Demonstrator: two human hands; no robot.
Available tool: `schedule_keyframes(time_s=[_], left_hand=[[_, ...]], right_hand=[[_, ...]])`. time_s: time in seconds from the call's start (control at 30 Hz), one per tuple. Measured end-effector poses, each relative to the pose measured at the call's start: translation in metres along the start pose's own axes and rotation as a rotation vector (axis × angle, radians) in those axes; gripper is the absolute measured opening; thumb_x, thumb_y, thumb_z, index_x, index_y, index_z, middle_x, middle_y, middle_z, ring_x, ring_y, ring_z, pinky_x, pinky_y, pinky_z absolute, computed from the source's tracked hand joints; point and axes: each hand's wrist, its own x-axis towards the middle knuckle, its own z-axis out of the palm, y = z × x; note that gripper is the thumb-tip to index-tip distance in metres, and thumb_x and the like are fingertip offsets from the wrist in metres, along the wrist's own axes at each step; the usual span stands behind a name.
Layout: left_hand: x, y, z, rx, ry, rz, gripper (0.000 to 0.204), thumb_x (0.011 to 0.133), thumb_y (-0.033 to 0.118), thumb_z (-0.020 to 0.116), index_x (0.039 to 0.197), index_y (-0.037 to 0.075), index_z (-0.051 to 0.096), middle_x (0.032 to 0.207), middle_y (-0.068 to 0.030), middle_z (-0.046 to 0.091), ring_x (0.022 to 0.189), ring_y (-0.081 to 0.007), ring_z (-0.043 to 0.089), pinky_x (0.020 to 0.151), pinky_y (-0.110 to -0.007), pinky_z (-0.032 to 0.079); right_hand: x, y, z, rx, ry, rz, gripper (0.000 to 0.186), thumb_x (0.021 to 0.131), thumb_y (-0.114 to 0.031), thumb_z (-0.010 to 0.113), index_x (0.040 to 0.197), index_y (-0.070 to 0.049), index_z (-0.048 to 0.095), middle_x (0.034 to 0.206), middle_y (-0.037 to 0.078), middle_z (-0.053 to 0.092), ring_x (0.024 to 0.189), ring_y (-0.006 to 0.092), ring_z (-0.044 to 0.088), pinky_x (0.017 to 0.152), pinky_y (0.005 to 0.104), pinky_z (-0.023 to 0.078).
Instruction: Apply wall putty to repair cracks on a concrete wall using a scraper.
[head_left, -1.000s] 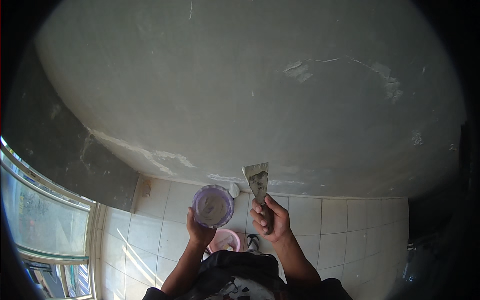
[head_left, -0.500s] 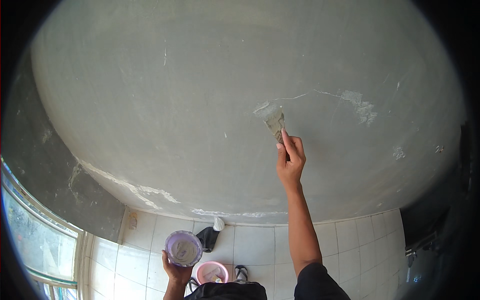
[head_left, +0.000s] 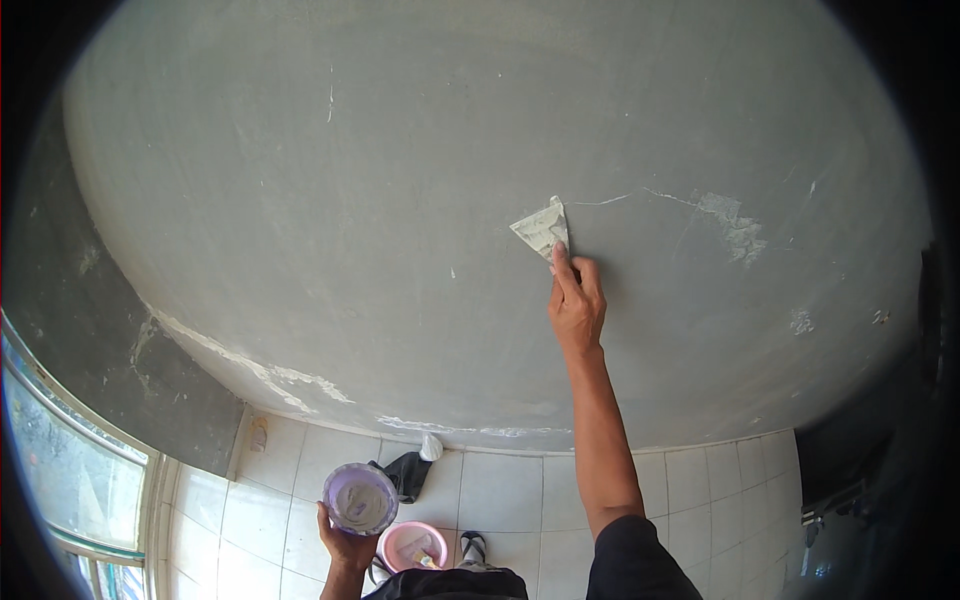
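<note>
My right hand (head_left: 577, 305) is closed round the handle of a putty knife (head_left: 543, 230), its broad blade lying against the grey wall (head_left: 420, 180). Pale filler coats the blade. From beside the blade a thin white crack (head_left: 605, 200) runs right to a rough whitish patch (head_left: 733, 225). Low on the left, my left hand (head_left: 347, 545) grips a purple bowl (head_left: 340, 522) by its side. Grey filler paste (head_left: 362, 503) is smeared inside the bowl.
On the tiled floor (head_left: 500, 490) by my feet stands a pink basin (head_left: 413, 525) with small items inside. A black bag (head_left: 408, 474) with a white bundle (head_left: 431, 447) lies at the wall's foot. A window (head_left: 80, 465) is at left; flaking plaster (head_left: 270, 375) marks the lower wall.
The putty knife's blade has turned flatter to the wall and now covers the crack's left end, where a wet filler smear showed before. The left hand still holds the bowl.
</note>
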Motion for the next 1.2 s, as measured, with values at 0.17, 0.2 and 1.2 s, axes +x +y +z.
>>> schedule_keyframes(time_s=[0.17,0.2,1.2], left_hand=[[0.0,0.004,0.003,0.007,0.021,0.012,0.086,0.089,0.076,0.042,0.148,0.013,0.04,0.148,-0.0123,0.045,0.135,-0.0327,0.043,0.111,-0.053,0.034],[0.0,0.004,0.005,-0.003,0.028,0.023,0.086,0.089,0.075,0.042,0.148,0.014,0.04,0.147,-0.0122,0.045,0.135,-0.0327,0.043,0.111,-0.053,0.034],[-0.002,0.006,0.001,-0.026,0.037,0.012,0.085,0.088,0.074,0.043,0.149,0.015,0.04,0.148,-0.0118,0.045,0.137,-0.0331,0.042,0.112,-0.054,0.033]], right_hand=[[-0.028,-0.006,-0.007,0.01,-0.01,0.05,0.05,0.083,0.004,0.07,0.13,-0.012,0.066,0.083,0.005,0.057,0.076,0.0211,0.061,0.062,0.0348,0.052],[-0.029,-0.008,-0.011,0.007,0.01,0.047,0.05,0.083,0.003,0.071,0.13,-0.014,0.066,0.081,0.003,0.056,0.075,0.0204,0.06,0.06,0.0347,0.052],[-0.004,-0.016,-0.017,-0.036,0.061,0.071,0.051,0.085,0.006,0.067,0.134,-0.011,0.063,0.082,0.004,0.059,0.071,0.0203,0.062,0.061,0.0344,0.053]])
